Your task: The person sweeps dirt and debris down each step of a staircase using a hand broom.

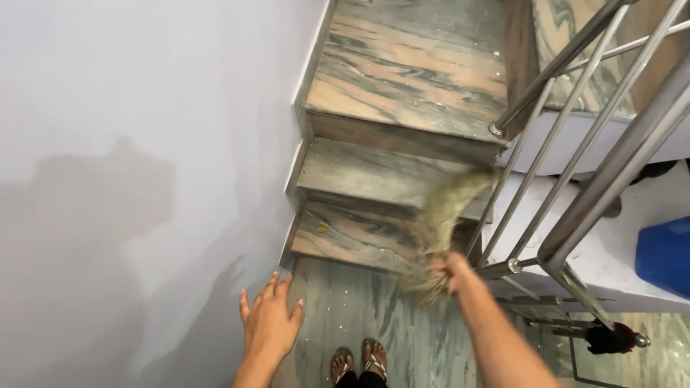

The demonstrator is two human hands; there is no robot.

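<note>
I look down a marble staircase [402,72]. My right hand [451,269] grips the bundled end of a straw-coloured grass broom [442,215], whose blurred bristles sweep across the second step down [359,172] toward the railing. My left hand [269,323] is open, fingers spread, held out beside the pale wall [144,144] and touching nothing that I can see. My feet in sandals [359,363] stand on the step at the bottom of the view. White specks of dust lie on the steps.
A steel handrail with slanted bars [575,144] runs down the right side. Beyond it sit a white ledge [611,259], a blue container [665,255] and a dark red-tipped object [611,338]. A small yellow scrap [321,229] lies on the nearest lower step.
</note>
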